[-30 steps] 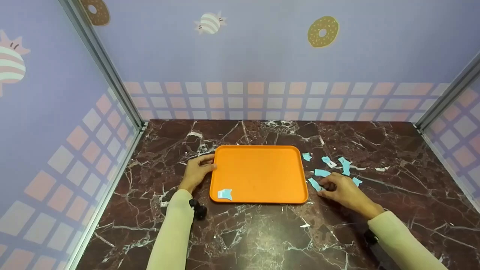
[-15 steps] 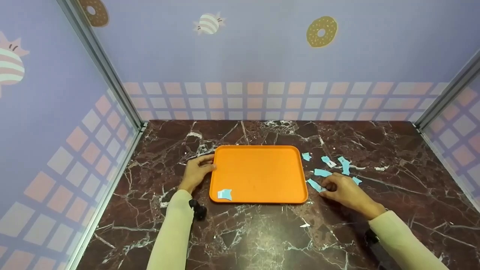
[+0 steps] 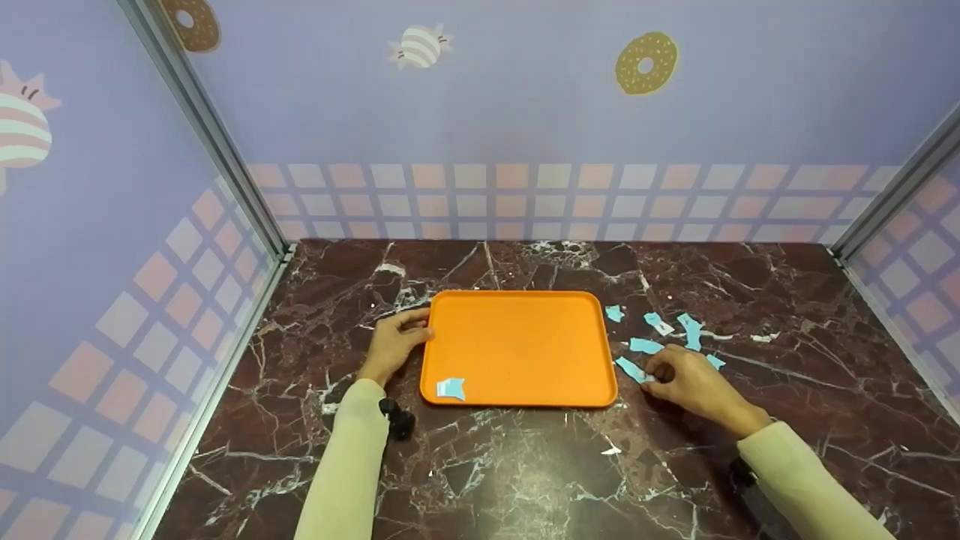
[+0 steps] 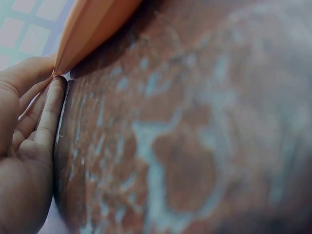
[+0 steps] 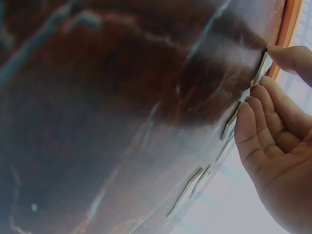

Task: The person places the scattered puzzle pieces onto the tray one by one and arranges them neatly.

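An orange tray (image 3: 521,349) lies flat on the dark marble-patterned table. At its left rim, my left hand (image 3: 391,345) holds the edge between thumb and fingers. The left wrist view shows the fingertips pinched at the tray's rim (image 4: 85,34). Just right of the tray, my right hand (image 3: 686,379) has thumb and fingertips at the near end of a slim light-blue jigsaw-like piece (image 3: 630,368). In the right wrist view this thin piece (image 5: 262,67) sits between thumb and finger. Another blue piece (image 3: 451,388) with a white edge lies in the tray's near left corner.
Several more blue pieces lie past the right hand, among them one notched piece (image 3: 690,331), a blue-and-white one (image 3: 658,324) and a small one (image 3: 614,313) beside the tray. Patterned walls (image 3: 525,112) enclose the table at the back and sides.
The right fingertips have shifted slightly to the right along the slim piece, and more of it shows. The left hand and the tray stay put.
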`<state>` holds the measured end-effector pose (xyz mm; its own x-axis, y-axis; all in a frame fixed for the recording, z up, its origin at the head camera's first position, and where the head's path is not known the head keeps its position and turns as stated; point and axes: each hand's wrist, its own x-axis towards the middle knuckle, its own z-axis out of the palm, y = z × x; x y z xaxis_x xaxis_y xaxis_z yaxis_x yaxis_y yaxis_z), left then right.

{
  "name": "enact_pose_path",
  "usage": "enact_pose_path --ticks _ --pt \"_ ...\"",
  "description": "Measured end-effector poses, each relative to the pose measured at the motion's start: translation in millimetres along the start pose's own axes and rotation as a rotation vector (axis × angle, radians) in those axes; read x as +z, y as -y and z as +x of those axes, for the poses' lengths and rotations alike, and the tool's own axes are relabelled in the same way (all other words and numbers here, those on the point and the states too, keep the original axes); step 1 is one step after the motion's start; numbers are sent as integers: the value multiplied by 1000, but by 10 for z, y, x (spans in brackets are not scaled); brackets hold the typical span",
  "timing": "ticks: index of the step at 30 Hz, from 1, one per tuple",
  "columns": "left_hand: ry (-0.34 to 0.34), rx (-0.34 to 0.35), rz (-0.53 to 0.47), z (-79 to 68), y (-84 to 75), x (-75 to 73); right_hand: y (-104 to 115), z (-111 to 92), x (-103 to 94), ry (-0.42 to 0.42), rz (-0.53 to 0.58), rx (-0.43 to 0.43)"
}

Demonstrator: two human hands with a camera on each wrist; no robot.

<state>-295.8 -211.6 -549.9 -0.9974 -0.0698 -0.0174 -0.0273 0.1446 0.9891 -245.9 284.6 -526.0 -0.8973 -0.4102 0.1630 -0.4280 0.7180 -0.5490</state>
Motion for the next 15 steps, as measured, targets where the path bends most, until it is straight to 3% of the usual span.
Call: enact_pose_path --ticks 9,15 --pt "9 -5 29 11 7 -15 18 34 -72 -80 6 38" --pt "-2 -6 9 5 19 -2 87 104 -29 -108 40 -5"
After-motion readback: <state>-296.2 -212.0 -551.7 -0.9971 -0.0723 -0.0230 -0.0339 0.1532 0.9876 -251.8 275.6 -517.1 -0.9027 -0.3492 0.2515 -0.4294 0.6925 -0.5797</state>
